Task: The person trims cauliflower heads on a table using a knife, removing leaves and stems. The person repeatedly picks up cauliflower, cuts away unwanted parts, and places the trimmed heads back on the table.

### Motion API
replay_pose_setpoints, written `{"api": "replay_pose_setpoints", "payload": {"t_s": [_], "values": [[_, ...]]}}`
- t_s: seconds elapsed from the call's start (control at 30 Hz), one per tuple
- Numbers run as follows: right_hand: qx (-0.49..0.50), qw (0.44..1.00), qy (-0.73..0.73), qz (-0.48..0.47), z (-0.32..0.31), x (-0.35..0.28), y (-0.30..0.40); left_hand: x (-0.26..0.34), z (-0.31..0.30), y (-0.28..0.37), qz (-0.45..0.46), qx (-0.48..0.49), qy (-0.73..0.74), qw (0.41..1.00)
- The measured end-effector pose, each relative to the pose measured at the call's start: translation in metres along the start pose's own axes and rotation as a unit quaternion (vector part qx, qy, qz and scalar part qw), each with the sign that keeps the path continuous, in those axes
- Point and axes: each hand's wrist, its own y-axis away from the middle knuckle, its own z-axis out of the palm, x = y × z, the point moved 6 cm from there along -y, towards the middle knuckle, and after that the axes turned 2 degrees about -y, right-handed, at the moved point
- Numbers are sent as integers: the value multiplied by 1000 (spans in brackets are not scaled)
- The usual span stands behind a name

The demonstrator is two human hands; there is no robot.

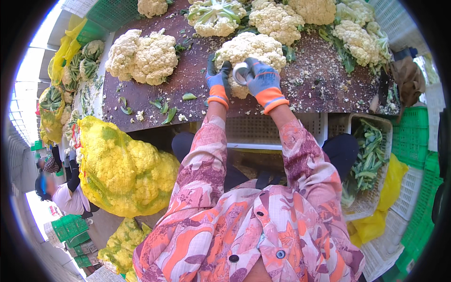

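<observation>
A pale cauliflower head point(259, 47) sits on the dark board in front of me. My left hand point(217, 78), in a blue and orange work glove, grips its near left side. In my right hand point(263, 78), gloved alike, is a white ring-shaped roll point(240, 73), apparently tape, held against the head's near face. Part of the head is hidden behind both gloves. To the left lie joined cauliflower florets point(142, 56). Further back are an upturned cauliflower point(215, 17) with its green stalk showing and another cauliflower point(276, 22).
Leaf scraps and crumbs litter the brown board point(141, 102). A knife point(378, 90) lies at its right edge. A full yellow mesh bag point(123, 169) stands at my left. On the right, a white crate point(387, 141) holds leaves, beside stacked green crates point(410, 132). Another person point(67, 194) works at far left.
</observation>
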Motion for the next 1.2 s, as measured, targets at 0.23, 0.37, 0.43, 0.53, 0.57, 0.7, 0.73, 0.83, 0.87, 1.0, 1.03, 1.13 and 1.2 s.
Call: {"api": "replay_pose_setpoints", "payload": {"t_s": [0.23, 0.37, 0.43, 0.53, 0.57, 0.7, 0.73, 0.83, 0.87, 1.0, 1.03, 1.13, 1.2], "values": [[166, 912, -295, 231, -67, 190, 43, -2, -10, -3, -46, -8, 39, 998], [51, 984, -155, 63, -15, 81, 36, 22, -1, -9, -35, 3, -58, 998], [15, 987, -158, -6, 16, 95, 43, 27, 8, -9, 86, 78, -104, 988], [48, 991, -60, 112, -18, 166, 44, 59, 54, 33, 110, 27, -565, 817], [139, 964, -174, 146, -35, 209, 44, 57, 66, 36, 122, 19, -573, 810], [94, 963, -244, 62, -41, 145, 28, 49, 49, 19, 153, -31, -544, 824], [58, 981, -185, -17, -24, 106, 31, 50, 46, 16, 157, -39, -542, 825], [20, 995, -86, 49, -15, 118, 28, 50, 46, 16, 163, -66, -530, 830], [47, 994, -7, 101, -26, 145, 24, 52, 46, 16, 166, -72, -526, 831], [100, 948, -282, 113, -43, 145, 35, 54, 42, 8, 183, -94, -519, 830], [63, 982, -175, 21, -40, 102, 39, 54, 39, 9, 185, -98, -517, 830], [19, 995, -91, -41, -10, 89, 45, 50, 45, 6, 199, -116, -511, 828], [90, 992, -37, 78, -32, 137, 33, 50, 41, 5, 206, -106, -522, 821]]}}
